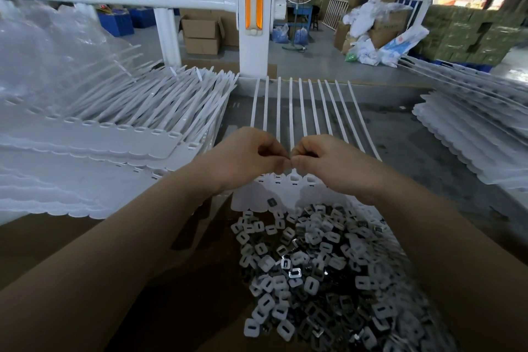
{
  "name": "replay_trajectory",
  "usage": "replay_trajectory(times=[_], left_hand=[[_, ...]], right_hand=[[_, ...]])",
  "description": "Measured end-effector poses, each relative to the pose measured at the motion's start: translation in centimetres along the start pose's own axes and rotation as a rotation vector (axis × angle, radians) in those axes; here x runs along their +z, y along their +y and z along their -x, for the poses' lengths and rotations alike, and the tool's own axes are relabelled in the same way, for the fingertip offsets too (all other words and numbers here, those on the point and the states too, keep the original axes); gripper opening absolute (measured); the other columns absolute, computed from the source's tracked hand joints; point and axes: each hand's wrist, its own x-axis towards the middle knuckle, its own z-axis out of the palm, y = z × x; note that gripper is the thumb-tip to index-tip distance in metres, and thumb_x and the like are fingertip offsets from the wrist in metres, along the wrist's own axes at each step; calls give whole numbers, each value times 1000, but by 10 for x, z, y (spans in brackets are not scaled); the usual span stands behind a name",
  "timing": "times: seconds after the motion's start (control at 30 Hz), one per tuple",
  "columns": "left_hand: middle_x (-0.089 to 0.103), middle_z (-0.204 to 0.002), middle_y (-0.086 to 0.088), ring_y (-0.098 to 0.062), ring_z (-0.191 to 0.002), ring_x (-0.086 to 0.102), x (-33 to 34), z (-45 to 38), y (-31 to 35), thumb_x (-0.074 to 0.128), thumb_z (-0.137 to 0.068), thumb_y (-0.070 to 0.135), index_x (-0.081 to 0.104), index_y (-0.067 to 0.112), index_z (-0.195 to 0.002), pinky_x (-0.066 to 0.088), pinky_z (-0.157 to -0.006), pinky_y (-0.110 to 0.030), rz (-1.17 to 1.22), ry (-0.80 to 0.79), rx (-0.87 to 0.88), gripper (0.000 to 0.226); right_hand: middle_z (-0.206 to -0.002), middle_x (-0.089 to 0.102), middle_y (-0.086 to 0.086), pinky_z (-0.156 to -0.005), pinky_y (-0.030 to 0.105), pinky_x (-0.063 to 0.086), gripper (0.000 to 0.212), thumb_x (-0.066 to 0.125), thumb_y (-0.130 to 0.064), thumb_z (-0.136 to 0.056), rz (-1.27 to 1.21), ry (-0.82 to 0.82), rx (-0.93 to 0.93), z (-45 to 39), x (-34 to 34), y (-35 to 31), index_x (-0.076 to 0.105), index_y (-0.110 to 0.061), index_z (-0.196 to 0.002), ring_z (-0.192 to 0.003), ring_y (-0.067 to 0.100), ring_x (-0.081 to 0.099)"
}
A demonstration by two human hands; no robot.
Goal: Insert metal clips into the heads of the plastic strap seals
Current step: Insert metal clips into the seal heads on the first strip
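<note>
A joined row of white plastic strap seals (303, 111) lies in front of me, straps pointing away, heads (294, 180) toward me. My left hand (245, 157) and my right hand (328, 160) meet just above the heads, fingers curled and fingertips pinched together at one small spot. What they pinch is too small to see. A big heap of metal clips and white plastic caps (323, 269) lies close to me, below my hands.
Stacks of white seal sheets lie at the left (94, 137) and at the right (468, 137). A white fence post with an orange reflector (254, 14) stands behind the table. Cardboard boxes (203, 34) and bags sit on the floor beyond.
</note>
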Motion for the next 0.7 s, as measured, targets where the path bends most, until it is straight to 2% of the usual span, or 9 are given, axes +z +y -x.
replay_trajectory(times=[0.1,0.17,0.2,0.23,0.3,0.37,0.47,0.57,0.7], left_hand=[[71,-76,18,6,-72,63,1,-2,1,67,-89,31,70,31,-84,42,-63,-12,-30,18,-14,6],[70,-75,11,4,-72,63,1,-3,-2,68,-89,30,69,29,-84,43,-65,-15,-7,60,-40,6],[70,-77,10,0,-72,64,0,-3,-4,68,-89,29,69,28,-84,45,-66,-18,6,97,-58,5],[70,-77,9,-2,-71,64,0,-3,-5,69,-88,28,69,27,-84,47,-67,-20,20,133,-79,5],[70,-73,7,-2,-66,63,-1,-4,-9,71,-87,27,70,24,-82,48,-64,-21,58,173,-118,5],[72,-70,6,0,-59,61,-3,-5,-11,73,-85,25,72,21,-82,49,-61,-22,122,165,-163,5],[72,-68,4,-2,-57,60,-3,-7,-13,75,-82,23,74,18,-80,50,-60,-23,169,141,-225,6],[68,-60,9,4,-49,56,-3,-8,-15,76,-81,26,74,18,-79,45,-51,-15,128,118,-265,8],[63,-52,17,8,-46,54,-8,-8,-13,78,-80,29,73,23,-71,38,-43,-9,81,62,-307,11]], right_hand=[[-78,59,-7,-54,21,39,14,55,-33,-97,-16,36,8,-2,-2,2,62,-26,-87,-55,-2,49],[-106,64,-7,-71,26,48,12,53,-31,-97,119,40,41,-3,-4,4,61,-28,-105,-88,-2,59],[-127,58,-4,-88,33,49,28,54,-31,-96,272,7,71,-3,-5,6,56,-28,-124,-113,8,54],[-143,46,-1,-102,40,42,45,54,-31,-95,411,-55,102,-3,-5,7,45,-28,-140,-130,18,43],[-159,24,0,-112,41,29,62,50,-30,-96,489,-178,130,-1,-1,4,24,-29,-153,-143,25,27],[-163,12,-2,-112,35,26,63,46,-32,-99,436,-223,110,0,4,2,16,-28,-155,-146,22,23],[-163,12,-6,-108,33,32,63,45,-39,-101,418,-231,52,0,14,-1,14,-33,-155,-141,21,33],[-163,8,-6,-108,34,33,62,45,-42,-100,402,-240,11,0,21,-3,13,-39,-154,-141,22,33],[-164,8,-1,-112,34,27,63,45,-41,-101,444,-206,-12,-1,24,-3,15,-28,-155,-146,23,24]])
